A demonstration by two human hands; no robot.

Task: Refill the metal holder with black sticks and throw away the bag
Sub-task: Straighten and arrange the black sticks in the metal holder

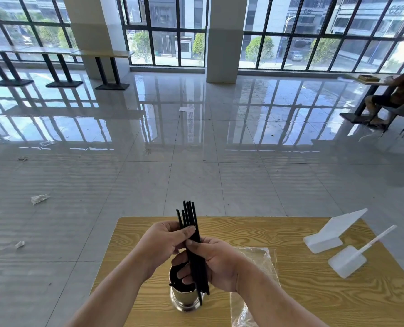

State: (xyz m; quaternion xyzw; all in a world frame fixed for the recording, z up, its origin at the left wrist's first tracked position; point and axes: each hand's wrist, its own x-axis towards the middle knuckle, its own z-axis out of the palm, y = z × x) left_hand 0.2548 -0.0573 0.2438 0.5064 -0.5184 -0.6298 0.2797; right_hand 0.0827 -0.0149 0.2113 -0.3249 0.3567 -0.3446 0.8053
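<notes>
Two hands on one bundle of black sticks (191,234), held over the metal holder (184,298) on the wooden table (290,291). Left hand (163,241) pinches the bundle's upper part; right hand (210,263) wraps the lower part. Sticks' lower ends hang at the holder's rim. Clear plastic bag (257,260) lies flat just right of the holder.

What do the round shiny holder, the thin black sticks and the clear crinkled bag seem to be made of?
Round shiny holder: polished metal, likely steel; it mirrors the table.
Thin black sticks: probably plastic; smooth, uniform, slightly glossy.
Clear crinkled bag: thin plastic film; see-through, with creases and glare.
</notes>
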